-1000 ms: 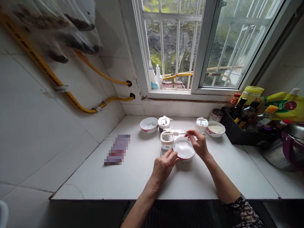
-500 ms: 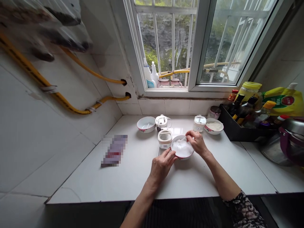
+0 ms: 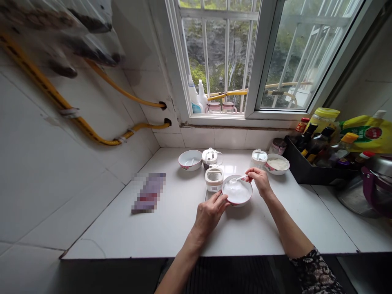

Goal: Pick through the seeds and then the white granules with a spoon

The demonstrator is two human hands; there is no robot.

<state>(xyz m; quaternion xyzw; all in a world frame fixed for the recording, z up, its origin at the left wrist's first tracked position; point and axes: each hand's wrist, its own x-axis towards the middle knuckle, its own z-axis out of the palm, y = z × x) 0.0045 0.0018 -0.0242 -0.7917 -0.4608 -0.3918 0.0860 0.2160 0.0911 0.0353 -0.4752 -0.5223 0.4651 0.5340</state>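
Observation:
My left hand (image 3: 211, 208) grips the near left rim of a bowl (image 3: 237, 201) that holds white powder (image 3: 237, 190). Pinched in my right hand (image 3: 259, 181) is a small white spoon (image 3: 235, 180), its head over the powder at the bowl's far side. Touching or nearly touching the bowl on the left is a jar with a clear-topped lid (image 3: 214, 179). Behind that jar stands another lidded jar (image 3: 210, 157). A flowered bowl (image 3: 190, 160) sits to their left. Beyond my right hand are a third jar (image 3: 259, 158) and a bowl of pale contents (image 3: 277, 164).
A black box of bottles (image 3: 309, 169) stands at the right against the wall, with a metal pot (image 3: 355, 198) beside it. A blurred-out flat object (image 3: 149, 193) lies on the left of the white counter (image 3: 116, 228). A barred window is behind.
My right hand has moved slightly right and pulled back from the bowl's rim, and the spoon now shows more, lifted over the powder. My left hand stays on the bowl. The view has shifted slightly.

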